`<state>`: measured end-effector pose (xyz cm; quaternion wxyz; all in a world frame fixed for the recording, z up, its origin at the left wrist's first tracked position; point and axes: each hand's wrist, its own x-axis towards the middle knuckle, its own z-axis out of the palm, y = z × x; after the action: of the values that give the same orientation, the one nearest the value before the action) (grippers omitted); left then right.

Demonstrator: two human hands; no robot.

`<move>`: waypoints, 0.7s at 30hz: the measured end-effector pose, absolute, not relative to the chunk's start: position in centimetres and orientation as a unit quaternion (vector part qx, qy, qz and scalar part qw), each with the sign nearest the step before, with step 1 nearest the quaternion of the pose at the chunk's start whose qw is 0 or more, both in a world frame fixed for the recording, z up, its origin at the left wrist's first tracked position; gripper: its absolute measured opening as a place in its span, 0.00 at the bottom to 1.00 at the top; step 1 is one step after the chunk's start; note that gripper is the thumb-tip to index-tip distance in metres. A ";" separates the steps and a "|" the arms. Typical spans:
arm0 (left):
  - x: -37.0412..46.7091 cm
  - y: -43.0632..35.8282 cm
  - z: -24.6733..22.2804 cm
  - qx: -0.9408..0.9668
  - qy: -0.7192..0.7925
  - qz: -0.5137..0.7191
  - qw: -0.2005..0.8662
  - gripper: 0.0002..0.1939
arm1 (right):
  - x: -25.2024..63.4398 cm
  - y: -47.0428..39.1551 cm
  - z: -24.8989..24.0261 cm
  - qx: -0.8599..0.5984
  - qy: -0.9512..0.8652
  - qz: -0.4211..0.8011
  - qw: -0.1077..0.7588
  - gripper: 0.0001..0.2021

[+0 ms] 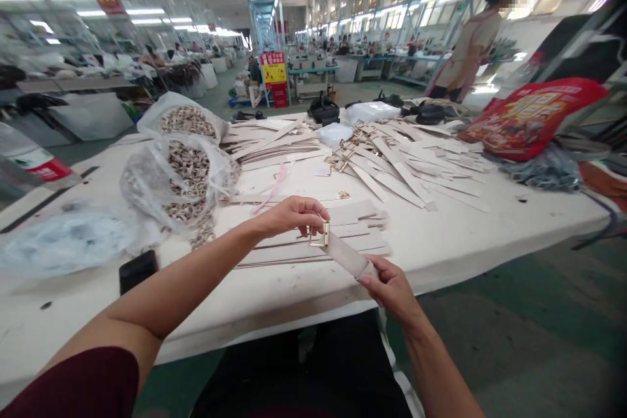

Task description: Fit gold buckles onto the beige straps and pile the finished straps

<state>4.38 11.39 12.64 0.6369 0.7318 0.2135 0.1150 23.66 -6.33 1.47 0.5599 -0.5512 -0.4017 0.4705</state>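
Over the near edge of the table, both hands hold one pale beige strap [345, 253]. My left hand [309, 214] pinches the gold metal buckle [319, 235] at the strap's upper left end. The strap's lower right part lies in my right hand [386, 279], with the thumb pressed on top and the fingers behind it. Beneath the hands, a stack of flat beige straps [279, 253] rests on the cloth. A larger pile of straps with gold buckles [386, 160] fans out behind, to the right.
Clear plastic bags [142, 173] full of small beige loops stand on the left, some spilling out. A black phone [139, 272] and a plastic bottle [34, 160] are also there. A red bag [529, 117] sits at the right; behind it a person [467, 46] stands.
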 end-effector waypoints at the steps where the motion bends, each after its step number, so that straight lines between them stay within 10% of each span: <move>1: 4.2 11.2 12.2 0.717 0.221 0.119 0.650 0.16 | 23.7 -6.3 1.3 -0.543 -0.400 0.483 0.559 0.22; 21: 0.9 7.8 4.8 0.566 0.370 0.196 0.710 0.11 | 20.8 -6.2 0.3 -0.440 -0.278 0.584 0.623 0.16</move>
<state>0.93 7.82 4.81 0.7098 0.5662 0.3703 0.1963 20.82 -6.17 0.32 0.6234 -0.4395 -0.2782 0.5838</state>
